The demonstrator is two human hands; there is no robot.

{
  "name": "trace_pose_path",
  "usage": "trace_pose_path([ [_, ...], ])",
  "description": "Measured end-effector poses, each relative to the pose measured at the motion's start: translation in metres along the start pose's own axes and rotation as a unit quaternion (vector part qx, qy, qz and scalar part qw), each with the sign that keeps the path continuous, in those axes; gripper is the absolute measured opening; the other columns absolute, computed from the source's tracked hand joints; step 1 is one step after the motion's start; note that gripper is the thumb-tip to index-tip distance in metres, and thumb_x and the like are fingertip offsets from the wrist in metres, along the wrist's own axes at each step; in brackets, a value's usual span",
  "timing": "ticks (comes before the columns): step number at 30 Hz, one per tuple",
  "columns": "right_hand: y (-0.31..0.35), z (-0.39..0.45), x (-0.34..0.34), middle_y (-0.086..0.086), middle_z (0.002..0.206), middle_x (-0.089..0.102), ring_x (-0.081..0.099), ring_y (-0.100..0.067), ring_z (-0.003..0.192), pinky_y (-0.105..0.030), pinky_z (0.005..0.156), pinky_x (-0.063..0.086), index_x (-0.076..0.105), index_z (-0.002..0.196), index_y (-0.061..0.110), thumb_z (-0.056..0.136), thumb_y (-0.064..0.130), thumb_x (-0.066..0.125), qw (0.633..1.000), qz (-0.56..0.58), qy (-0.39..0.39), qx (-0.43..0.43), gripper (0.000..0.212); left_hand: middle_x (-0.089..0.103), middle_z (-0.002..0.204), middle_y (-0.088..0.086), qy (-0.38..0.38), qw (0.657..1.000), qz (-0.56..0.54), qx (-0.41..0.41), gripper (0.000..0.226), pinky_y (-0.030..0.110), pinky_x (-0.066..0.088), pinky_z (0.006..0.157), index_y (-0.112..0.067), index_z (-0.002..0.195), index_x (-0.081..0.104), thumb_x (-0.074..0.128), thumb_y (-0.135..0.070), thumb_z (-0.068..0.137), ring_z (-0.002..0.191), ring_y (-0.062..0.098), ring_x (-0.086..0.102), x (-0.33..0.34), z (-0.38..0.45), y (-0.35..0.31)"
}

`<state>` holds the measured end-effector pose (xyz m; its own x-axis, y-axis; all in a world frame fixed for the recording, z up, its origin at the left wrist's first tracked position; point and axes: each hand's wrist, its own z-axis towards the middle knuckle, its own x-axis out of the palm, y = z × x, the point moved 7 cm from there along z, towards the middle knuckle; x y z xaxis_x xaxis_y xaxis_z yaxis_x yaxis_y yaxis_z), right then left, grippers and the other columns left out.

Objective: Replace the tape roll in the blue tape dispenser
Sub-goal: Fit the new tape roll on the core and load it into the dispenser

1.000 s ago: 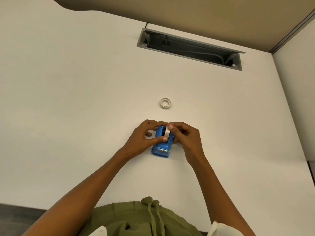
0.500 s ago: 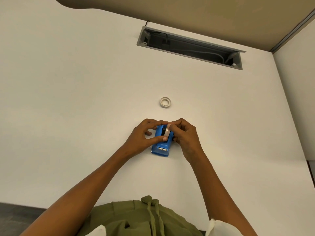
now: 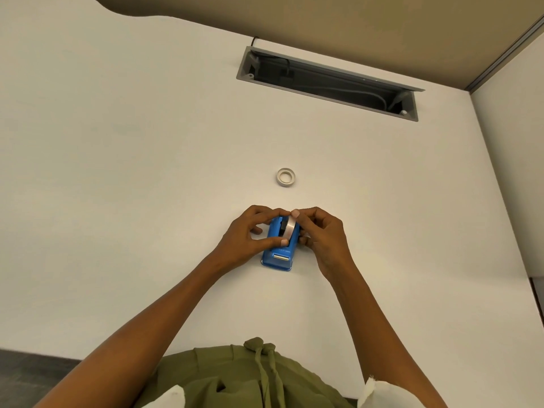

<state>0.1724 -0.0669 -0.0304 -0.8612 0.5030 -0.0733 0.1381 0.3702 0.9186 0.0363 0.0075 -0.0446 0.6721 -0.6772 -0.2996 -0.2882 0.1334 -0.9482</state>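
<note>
Both hands grip: our left hand (image 3: pixel 247 235) clasps the blue tape dispenser (image 3: pixel 279 253) while our right hand (image 3: pixel 322 235) pinches its tape roll (image 3: pixel 290 226); another roll (image 3: pixel 285 177) lies beyond the dispenser.

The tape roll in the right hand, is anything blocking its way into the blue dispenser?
Nothing visible does. The tape roll sits tilted at the blue dispenser's open slot, held by the right hand; the left hand grips the side, clear of the slot.

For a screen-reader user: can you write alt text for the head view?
Both hands grip a blue tape dispenser on a white desk, the right hand seating a tape roll while the left hand steadies it. Another roll lies beyond.
</note>
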Motion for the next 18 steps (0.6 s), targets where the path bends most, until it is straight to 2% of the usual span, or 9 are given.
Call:
trace_pose_path([
  [3, 0.006, -0.004, -0.002, -0.004, 0.082, 0.068, 0.062, -0.017, 0.079, -0.030, 0.067, 0.053, 0.071, 0.092, 0.017, 0.079, 0.029, 0.072, 0.998, -0.041, 0.034, -0.028, 0.018, 0.054, 0.117, -0.008, -0.004, 1.000, 0.002, -0.003, 0.048, 0.008, 0.045, 0.075, -0.045, 0.113, 0.052, 0.074, -0.034, 0.073, 0.103, 0.006, 0.055, 0.000, 0.000, 0.001],
  [6, 0.011, -0.005, -0.003, 0.005, 0.074, 0.060, 0.056, -0.010, 0.074, -0.024, 0.066, 0.050, 0.070, 0.099, 0.021, 0.071, 0.022, 0.080, 0.987, -0.136, 0.070, -0.056, 0.031, 0.055, 0.119, -0.004, -0.008, 1.000, 0.011, -0.005, 0.051, 0.009, 0.045, 0.074, -0.030, 0.121, 0.055, 0.073, -0.033, 0.074, 0.105, 0.009, 0.055, 0.000, 0.001, 0.003],
  [8, 0.015, -0.005, -0.003, 0.007, 0.073, 0.058, 0.055, -0.005, 0.071, -0.022, 0.069, 0.048, 0.069, 0.100, 0.020, 0.070, 0.020, 0.081, 0.980, -0.168, 0.073, -0.073, 0.033, 0.055, 0.119, -0.003, -0.008, 1.000, 0.015, -0.004, 0.052, 0.010, 0.044, 0.074, -0.027, 0.123, 0.055, 0.073, -0.033, 0.074, 0.105, 0.010, 0.055, 0.001, 0.001, 0.003],
  [11, 0.018, -0.003, -0.003, 0.005, 0.071, 0.059, 0.055, -0.005, 0.069, -0.024, 0.067, 0.050, 0.071, 0.096, 0.017, 0.071, 0.019, 0.080, 0.983, -0.153, 0.067, -0.075, 0.027, 0.055, 0.120, -0.003, -0.006, 1.000, 0.009, -0.008, 0.052, 0.012, 0.043, 0.075, -0.027, 0.122, 0.055, 0.073, -0.032, 0.074, 0.105, 0.011, 0.054, 0.001, 0.002, 0.003],
  [14, 0.015, 0.000, -0.003, 0.004, 0.066, 0.059, 0.056, -0.008, 0.065, -0.021, 0.060, 0.050, 0.072, 0.093, 0.014, 0.069, 0.016, 0.081, 0.990, -0.109, 0.071, -0.048, 0.025, 0.055, 0.120, -0.003, -0.004, 1.000, 0.004, -0.013, 0.051, 0.013, 0.043, 0.076, -0.027, 0.122, 0.055, 0.072, -0.033, 0.075, 0.105, 0.011, 0.054, 0.001, 0.001, 0.003],
  [18, 0.012, 0.003, -0.004, 0.006, 0.064, 0.060, 0.059, -0.007, 0.064, -0.019, 0.058, 0.051, 0.074, 0.089, 0.016, 0.068, 0.013, 0.081, 0.994, -0.069, 0.082, -0.020, 0.021, 0.055, 0.118, -0.005, 0.000, 1.000, -0.002, -0.011, 0.047, 0.010, 0.043, 0.074, -0.035, 0.119, 0.054, 0.072, -0.034, 0.075, 0.104, 0.007, 0.054, 0.000, 0.000, 0.002],
])
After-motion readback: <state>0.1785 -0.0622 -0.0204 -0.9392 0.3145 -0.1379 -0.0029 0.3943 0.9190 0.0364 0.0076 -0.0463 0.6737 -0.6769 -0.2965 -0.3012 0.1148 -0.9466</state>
